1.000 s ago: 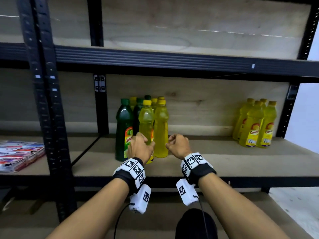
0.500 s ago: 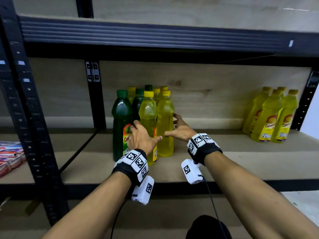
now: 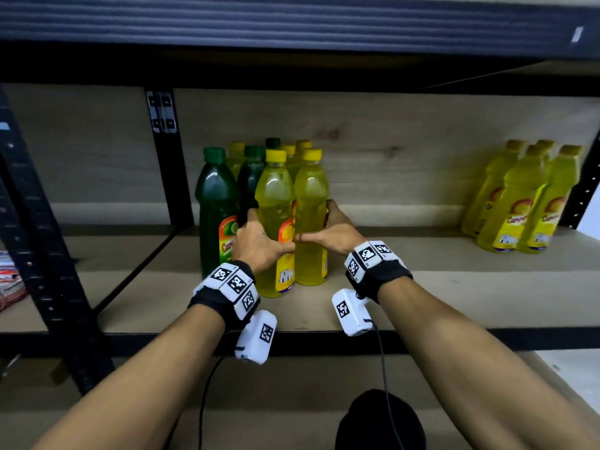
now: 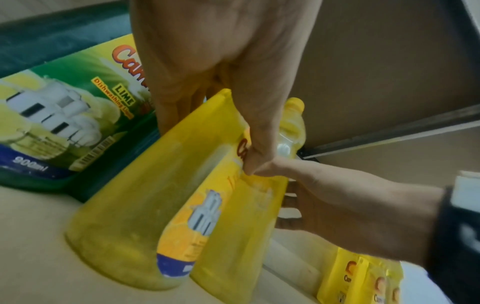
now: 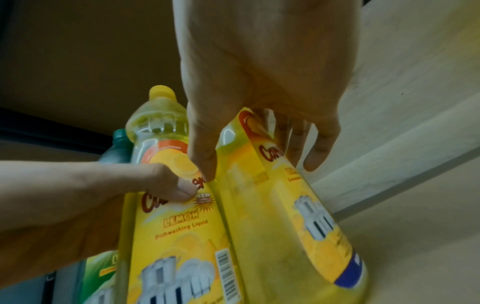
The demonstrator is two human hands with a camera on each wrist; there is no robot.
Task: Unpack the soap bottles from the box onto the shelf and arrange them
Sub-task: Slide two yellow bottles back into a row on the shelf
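Two yellow lemon soap bottles stand side by side at the front of a cluster on the wooden shelf (image 3: pixel 422 293). My left hand (image 3: pixel 259 241) grips the left yellow bottle (image 3: pixel 274 196): fingers slip between it and the green lime bottle (image 3: pixel 216 196), thumb across its label. My right hand (image 3: pixel 331 232) grips the right yellow bottle (image 3: pixel 311 190), fingers down its far side. The thumb tips meet in front. In the left wrist view my left hand (image 4: pixel 207 144) wraps the left bottle (image 4: pixel 130 205). In the right wrist view my right hand (image 5: pixel 259 164) wraps the right bottle (image 5: pixel 285 226).
More green and yellow bottles stand behind the front pair. A second group of yellow bottles (image 3: pixel 526 203) stands at the shelf's far right, with bare board between the groups. A black upright (image 3: pixel 162 157) rises left of the cluster. Colourful packets (image 3: pixel 9 280) lie far left.
Both hands were loose fists in front of the cluster. They have opened, reached forward and closed round the two front yellow bottles, and the head view has moved closer.
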